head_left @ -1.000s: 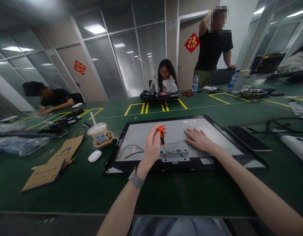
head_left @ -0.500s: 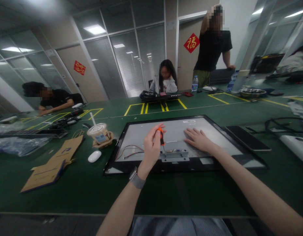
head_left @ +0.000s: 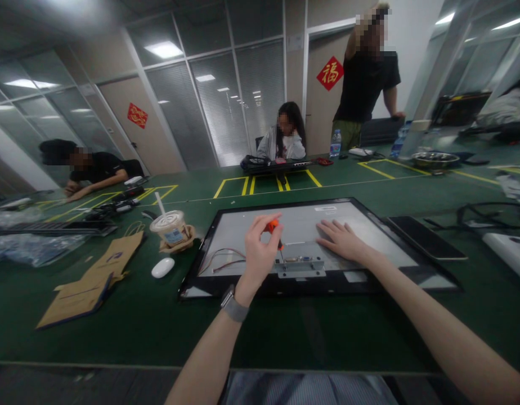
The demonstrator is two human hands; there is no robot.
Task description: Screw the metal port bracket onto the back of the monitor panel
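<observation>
My left hand (head_left: 262, 244) is closed around the orange and black handle of a screwdriver (head_left: 274, 226). Its thin shaft points down at a metal bracket (head_left: 301, 268) with connectors on it; whether the tip sits in a screw cannot be made out. The bracket lies at the near side of a flat display panel (head_left: 234, 228), grey-backed with a black frame. Flat on the panel's back, to the right of the screwdriver, rests my right hand (head_left: 342, 242) with its fingers spread. Thin wires (head_left: 226, 263) run over the panel left of the bracket.
Left of the panel are a white mouse (head_left: 162, 268), a drink cup with a straw (head_left: 169, 228) and a brown paper bag (head_left: 95, 278). A black flat device (head_left: 426, 237) and a white case (head_left: 511, 253) lie to the right. Other people are around the green table (head_left: 137, 343).
My left fingers have shifted around the screwdriver handle, the thumb now covering more of it. My right hand stays in place on the panel.
</observation>
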